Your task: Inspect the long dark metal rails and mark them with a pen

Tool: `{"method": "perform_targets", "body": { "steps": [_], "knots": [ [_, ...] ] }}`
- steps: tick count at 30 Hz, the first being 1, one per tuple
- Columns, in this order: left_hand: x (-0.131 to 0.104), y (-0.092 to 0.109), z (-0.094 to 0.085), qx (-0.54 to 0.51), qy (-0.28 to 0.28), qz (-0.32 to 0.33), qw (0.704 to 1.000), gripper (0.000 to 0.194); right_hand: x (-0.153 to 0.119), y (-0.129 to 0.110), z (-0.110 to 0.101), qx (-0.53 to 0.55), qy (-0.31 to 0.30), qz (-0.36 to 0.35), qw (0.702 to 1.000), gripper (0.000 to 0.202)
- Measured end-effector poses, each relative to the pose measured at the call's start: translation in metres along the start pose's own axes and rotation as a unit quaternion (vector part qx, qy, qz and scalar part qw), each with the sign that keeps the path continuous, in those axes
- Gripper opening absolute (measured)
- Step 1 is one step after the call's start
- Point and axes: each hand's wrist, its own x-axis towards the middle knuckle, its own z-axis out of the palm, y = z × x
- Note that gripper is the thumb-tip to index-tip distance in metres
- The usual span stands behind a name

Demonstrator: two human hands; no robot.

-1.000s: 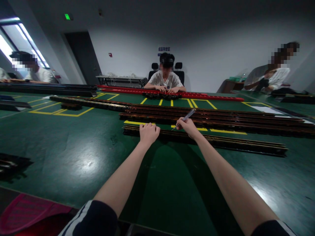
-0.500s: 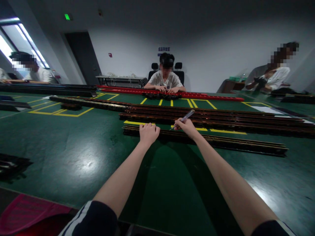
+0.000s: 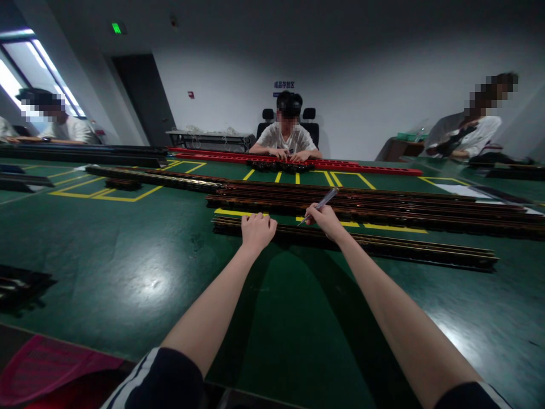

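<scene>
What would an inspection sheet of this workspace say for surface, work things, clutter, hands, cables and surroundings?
Surface: glossy green tabletop, marked with yellow lines.
Work things: long, narrow dark strip with gold-coloured edges; slim tool with a clear handle.
Clutter: long brown strips beyond; dark pieces at the left; white paper sheets at the right.
Hands: left hand lies over the dark strip, fingers curled; right hand grips the slim tool, thin tip at the strip, contact unclear.
Cables: tangled white strands, possibly cables, on the narrow gray back table.
Surroundings: dark door; green lit sign; person in a white shirt opposite, behind red slotted rails; other people at both sides.
</scene>
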Motion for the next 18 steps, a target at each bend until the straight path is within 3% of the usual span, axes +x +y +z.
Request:
{"method": "perform_targets", "body": {
  "steps": [18],
  "knots": [
    [0.0006,-0.0001,0.0026,-0.002,0.006,-0.009,1.0,0.045,-0.0017,0.0008,-0.0022,-0.015,-0.02,-0.025,0.999,0.018]
  ]
}}
